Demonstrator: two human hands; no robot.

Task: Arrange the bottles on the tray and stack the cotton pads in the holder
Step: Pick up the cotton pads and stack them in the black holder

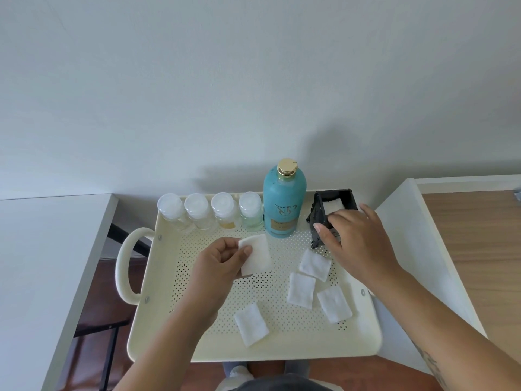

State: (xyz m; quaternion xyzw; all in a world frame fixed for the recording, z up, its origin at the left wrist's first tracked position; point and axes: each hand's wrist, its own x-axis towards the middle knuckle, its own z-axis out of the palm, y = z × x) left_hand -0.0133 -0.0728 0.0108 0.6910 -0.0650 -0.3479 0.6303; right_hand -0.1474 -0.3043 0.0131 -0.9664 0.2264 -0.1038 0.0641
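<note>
A cream perforated tray (214,349) holds everything. Along its far edge stand several small clear bottles (197,211) in a row, then a tall teal bottle (284,204) with a gold cap. To the right of it stands a black holder (339,199) with white pads inside. My right hand (358,244) grips the holder's near side. My left hand (218,266) pinches a white square cotton pad (258,253) above the tray's middle. Several loose cotton pads lie flat on the tray: one front centre (251,324) and three at the right (314,265).
The tray has a looped handle (124,263) on its left side. White tabletops (42,263) flank the tray left and right (417,249). A wooden floor (479,235) lies at the right, a white wall behind.
</note>
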